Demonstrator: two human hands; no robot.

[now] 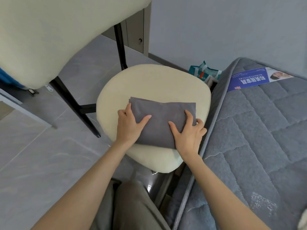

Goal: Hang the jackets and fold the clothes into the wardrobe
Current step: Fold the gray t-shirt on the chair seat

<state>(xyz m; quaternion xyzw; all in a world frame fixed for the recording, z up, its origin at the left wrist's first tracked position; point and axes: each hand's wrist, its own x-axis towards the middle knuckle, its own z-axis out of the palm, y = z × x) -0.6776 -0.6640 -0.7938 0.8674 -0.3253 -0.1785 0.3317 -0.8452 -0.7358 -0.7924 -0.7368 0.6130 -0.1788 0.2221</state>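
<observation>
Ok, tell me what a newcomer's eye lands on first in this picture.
First comes the folded grey cloth at centre, lying on the cream chair seat, with the left hand and right hand holding its two sides. Next is the grey quilted mattress filling the right side, with a blue label near its far end.

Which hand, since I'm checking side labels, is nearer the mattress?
Right. The right hand holds the folded grey cloth at its edge beside the mattress; the left hand holds the opposite edge, farther away.
</observation>
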